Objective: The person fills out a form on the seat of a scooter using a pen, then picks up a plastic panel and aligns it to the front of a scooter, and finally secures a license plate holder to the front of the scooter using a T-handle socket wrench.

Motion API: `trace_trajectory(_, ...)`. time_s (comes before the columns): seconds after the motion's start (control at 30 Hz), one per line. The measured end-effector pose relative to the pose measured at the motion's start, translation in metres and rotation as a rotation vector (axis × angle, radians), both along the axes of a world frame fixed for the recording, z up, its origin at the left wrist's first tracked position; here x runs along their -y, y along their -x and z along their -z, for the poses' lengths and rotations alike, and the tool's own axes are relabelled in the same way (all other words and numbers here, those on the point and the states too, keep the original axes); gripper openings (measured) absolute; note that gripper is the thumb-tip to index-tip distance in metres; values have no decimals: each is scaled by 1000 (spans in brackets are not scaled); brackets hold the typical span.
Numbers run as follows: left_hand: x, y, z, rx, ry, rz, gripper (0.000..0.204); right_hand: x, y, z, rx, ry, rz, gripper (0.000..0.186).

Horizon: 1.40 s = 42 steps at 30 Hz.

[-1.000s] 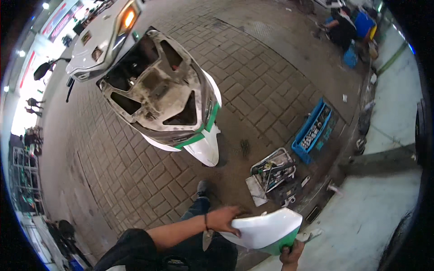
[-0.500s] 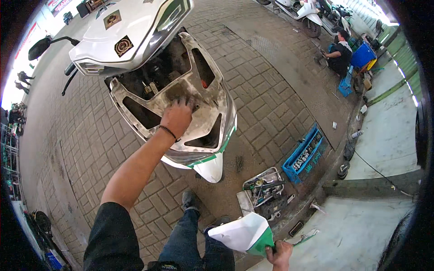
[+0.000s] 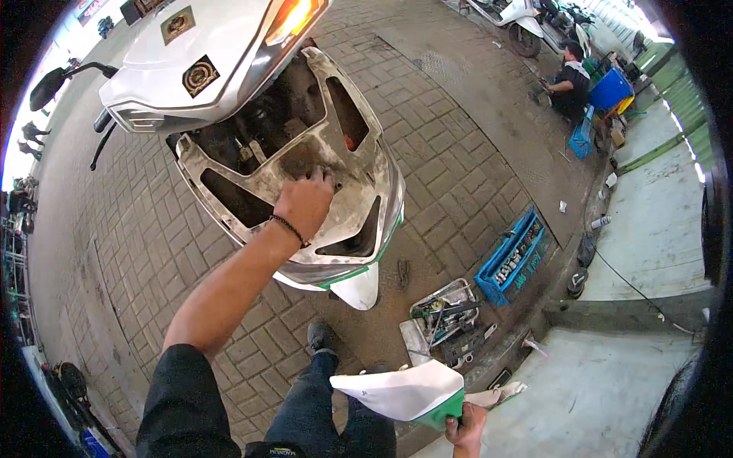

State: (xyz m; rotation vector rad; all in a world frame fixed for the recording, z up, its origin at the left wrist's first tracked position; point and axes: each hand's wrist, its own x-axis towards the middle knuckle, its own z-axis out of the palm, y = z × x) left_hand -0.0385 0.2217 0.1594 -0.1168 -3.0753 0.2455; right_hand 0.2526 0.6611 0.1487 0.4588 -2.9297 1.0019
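A white scooter (image 3: 179,76) stands in front of me with its front opened up, showing a dusty pale inner panel (image 3: 359,172) with several cut-outs. My left hand (image 3: 305,206) rests on the middle of this panel, fingers bent and drawn together near a small hole. Whatever is under the fingertips is too small or hidden to name. Low on the right, my right hand (image 3: 467,427) grips the green end of a white and green body panel (image 3: 408,388). That panel is held beside my legs, away from the scooter.
Right of the scooter, a metal tray of tools (image 3: 447,317) lies on the brick paving by a blue toolbox (image 3: 511,259). A pale wall (image 3: 618,389) runs along the right. Farther back, a person (image 3: 569,84) sits near a blue crate (image 3: 611,91).
The scooter's front lamp now glows orange. My left fingers have drawn closer together and shifted slightly right on the inner panel. The body panel in my right hand has tilted flatter and moved left.
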Motion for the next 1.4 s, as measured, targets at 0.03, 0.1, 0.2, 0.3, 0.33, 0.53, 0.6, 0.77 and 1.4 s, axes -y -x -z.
trace_trajectory(0.03, 3, 0, 4, 30, -4, -4, 23, 1, 0, -2, 52, -9, -15, 40)
trace_trajectory(0.1, 7, 10, 12, 85, -21, -7, 36, 8, 2, 5, 46, -22, -25, 43)
trace_trajectory(0.2, 16, 18, -45, 21, -314, 85, 48, 21, 12, -11, 43, -112, -44, 44)
trace_trajectory(0.3, 79, 39, 0, -538, -284, 32, 57, 34, 15, -17, 63, -111, -92, 42)
trace_trajectory(0.33, 85, 47, -2, -439, -253, 17, 56, 34, 13, -18, 69, -119, -87, 42)
trace_trajectory(0.53, 104, 69, -1, 39, -472, -112, 42, 33, -8, -3, 103, -70, -15, 42)
trace_trajectory(0.6, 104, 69, 1, 57, -530, -150, 40, 37, -14, -1, 119, -29, 19, 41)
trace_trajectory(0.77, 106, 75, 1, 120, -522, -151, 37, 48, -20, 0, 146, -39, 63, 42)
trace_trajectory(1.4, 31, -156, -54, 980, -1851, 670, 76, 146, 205, -122, -17, 137, -687, 41)
